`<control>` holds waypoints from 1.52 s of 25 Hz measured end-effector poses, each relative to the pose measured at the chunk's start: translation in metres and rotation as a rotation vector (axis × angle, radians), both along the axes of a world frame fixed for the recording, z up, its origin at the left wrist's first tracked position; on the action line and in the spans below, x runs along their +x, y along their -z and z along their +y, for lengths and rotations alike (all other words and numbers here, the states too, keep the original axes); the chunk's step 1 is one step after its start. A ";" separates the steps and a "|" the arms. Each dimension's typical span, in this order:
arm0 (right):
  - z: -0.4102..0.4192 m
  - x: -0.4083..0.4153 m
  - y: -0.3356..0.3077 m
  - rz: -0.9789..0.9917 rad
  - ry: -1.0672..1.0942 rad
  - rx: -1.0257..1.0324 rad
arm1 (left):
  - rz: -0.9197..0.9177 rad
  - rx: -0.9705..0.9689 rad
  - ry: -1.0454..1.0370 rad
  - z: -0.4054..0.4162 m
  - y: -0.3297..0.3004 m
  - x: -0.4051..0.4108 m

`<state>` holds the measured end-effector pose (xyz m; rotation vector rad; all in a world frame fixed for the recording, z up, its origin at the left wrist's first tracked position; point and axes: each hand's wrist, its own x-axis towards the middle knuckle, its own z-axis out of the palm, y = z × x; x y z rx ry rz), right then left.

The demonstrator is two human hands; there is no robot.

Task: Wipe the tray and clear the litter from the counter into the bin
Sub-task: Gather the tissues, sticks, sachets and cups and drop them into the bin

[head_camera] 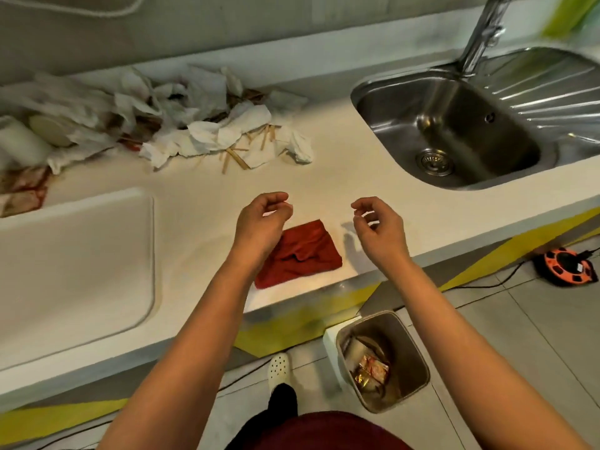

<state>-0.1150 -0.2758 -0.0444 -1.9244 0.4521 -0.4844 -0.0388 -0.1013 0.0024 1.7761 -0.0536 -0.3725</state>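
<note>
The bin [383, 360] is standing on the floor, below and just outside the front edge of the counter [324, 177], with its mouth facing up. It is holding crumpled wrappers [370, 371] and pale scraps; the lower layers are lying in shadow and are hard to make out.

Above the counter's front edge, the left hand [259, 222] and the right hand [380, 225] are hovering with fingers loosely curled, gripping nothing. The red cloth [298, 254] is lying flat on the counter just inside that edge, below and between the two hands, with the left wrist overlapping its left corner.

To the left along the counter, the white tray [65, 264] is sitting with its near rim reaching the front edge. Its left side is running out of frame.

The middle of the counter, between the cloth and the back, is offering open surface.

Towards the counter's back edge, the litter [181, 125] is lying in a heap: crumpled white paper towels, wooden sticks, a white cup on its side and red-printed wrappers at far left. Items under the paper are hidden.

At the counter's right end, the steel sink [454, 131] is showing a bare basin, with its tap cut off by the top of the frame.
</note>
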 end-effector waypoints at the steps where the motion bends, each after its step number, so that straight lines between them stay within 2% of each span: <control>1: 0.003 0.014 0.000 0.017 -0.006 -0.015 | -0.012 0.025 -0.028 0.009 0.002 0.015; 8: 0.027 0.101 0.002 0.094 -0.046 -0.192 | -0.055 0.089 -0.138 0.057 0.017 0.104; 11: 0.029 0.134 0.005 0.131 -0.023 -0.259 | -0.143 0.219 -0.166 0.064 0.020 0.140; 16: 0.026 0.177 0.004 0.263 0.085 -0.410 | -0.511 0.499 -0.070 0.058 0.027 0.191; 20: 0.023 0.201 0.003 0.379 0.038 -0.434 | -0.807 0.739 0.095 0.042 0.031 0.232; 22: 0.020 0.205 0.009 0.380 0.011 -0.483 | -0.806 0.868 0.196 0.034 0.031 0.245; 25: 0.016 0.206 0.023 0.268 0.025 -0.497 | -0.618 0.998 0.268 0.026 0.036 0.257; 27: 0.012 0.205 0.028 0.232 0.053 -0.453 | -0.588 0.975 0.254 0.026 0.042 0.261; 34: 0.009 0.204 0.033 0.193 0.051 -0.440 | -0.754 0.613 -0.016 0.035 0.035 0.251; 38: 0.011 0.202 0.030 0.162 0.062 -0.399 | -0.681 0.483 -0.148 0.040 0.022 0.239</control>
